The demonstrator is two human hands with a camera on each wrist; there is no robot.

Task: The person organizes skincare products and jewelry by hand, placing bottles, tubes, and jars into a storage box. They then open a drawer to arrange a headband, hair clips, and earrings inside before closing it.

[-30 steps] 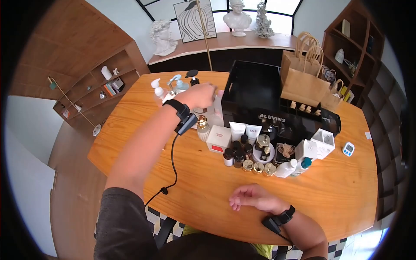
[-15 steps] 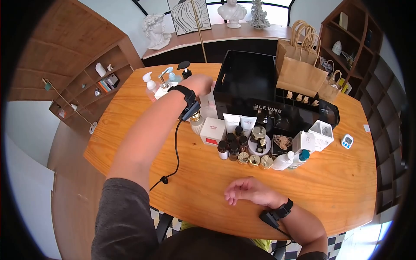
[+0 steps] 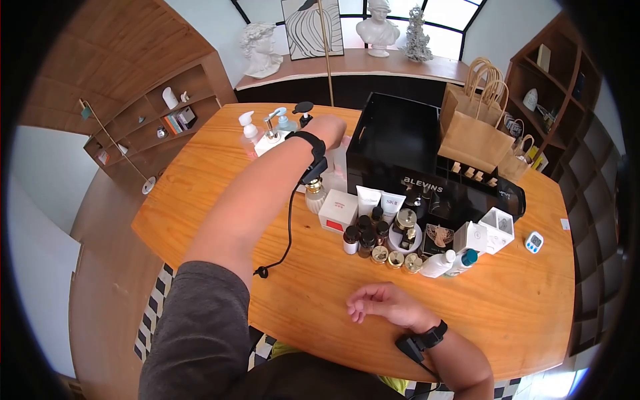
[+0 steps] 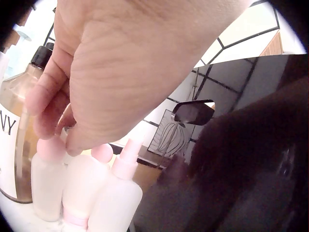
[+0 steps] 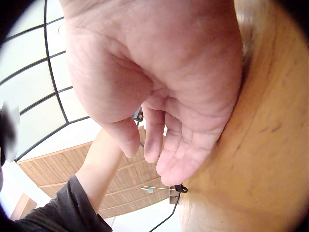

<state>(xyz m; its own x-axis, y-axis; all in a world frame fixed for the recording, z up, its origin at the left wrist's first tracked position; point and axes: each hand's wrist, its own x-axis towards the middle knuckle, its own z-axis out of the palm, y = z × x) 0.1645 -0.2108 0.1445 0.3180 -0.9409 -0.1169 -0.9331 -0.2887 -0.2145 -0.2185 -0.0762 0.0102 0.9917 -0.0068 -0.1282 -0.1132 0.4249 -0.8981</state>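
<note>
My left hand (image 3: 329, 129) reaches to the far side of the table, beside a black organizer box (image 3: 393, 127). Its fingertips and thumb pinch the round pink cap of a small white bottle (image 4: 47, 186) in the left wrist view. Close by stand a second white bottle with a round pink cap (image 4: 102, 152) and a white spray bottle with a pink top (image 4: 116, 205). A brown-tinted pump bottle (image 4: 21, 140) with a white label is to their left. My right hand (image 3: 387, 305) rests on its side near the front edge, fingers loosely curled, holding nothing.
In front of the black box crowd a white carton (image 3: 338, 208), white tubes (image 3: 392, 203), dark small bottles (image 3: 367, 241), gold-lidded jars (image 3: 396, 259) and white bottles (image 3: 438, 264). Paper bags (image 3: 477, 140) stand behind right. A small timer (image 3: 533, 242) lies at right.
The head view has shifted slightly. My left hand stays among the bottles beside the black box, its forearm and wrist turned a little. The right hand stays in place.
</note>
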